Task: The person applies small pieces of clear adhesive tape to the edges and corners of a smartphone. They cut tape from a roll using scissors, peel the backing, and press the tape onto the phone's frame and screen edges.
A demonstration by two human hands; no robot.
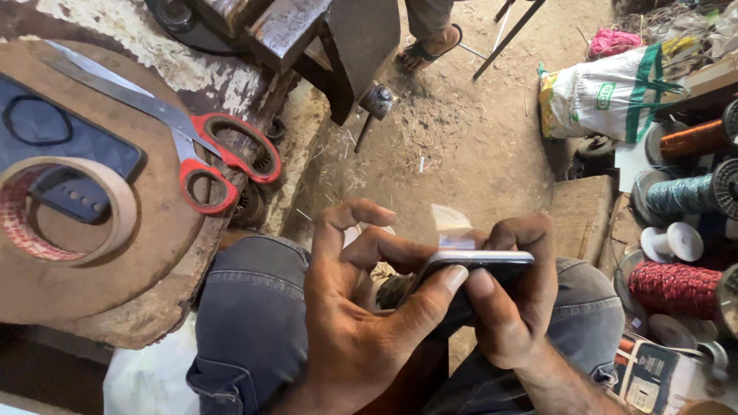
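We see both hands closed on 1 thin dark phone (473, 261), held edge-on above the knees. The left hand (361, 315) has its grip clamped on the phone's near end, thumb pressed along the lower edge and the forefinger curled above it. The right hand (511, 300) is clamped on the far end, fingers wrapped over the top and the thumb meeting the left thumb underneath. A small piece of clear film (450, 223) stands up just behind the phone, touching its upper edge.

Under the phone lie the grey trousers (254, 323) of the seated person. Left of the phone is the bench (165, 253), a round, worn wooden top with chipped edges. On it, well left of the phone, rest a roll of pale tape (115, 211), a dark flat case (92, 146) partly beneath the roll, and scissors with red handles (219, 157) nearest the phone.

Beyond the phone spreads a dirt floor (461, 131) strewn with bits of straw and wire. Up past it, another person's sandalled foot (430, 42) stands by a dark metal frame (354, 54). Right of the phone are spools of wire (680, 288) in red, green and copper, and farther up a white sack with green stripes (603, 96).
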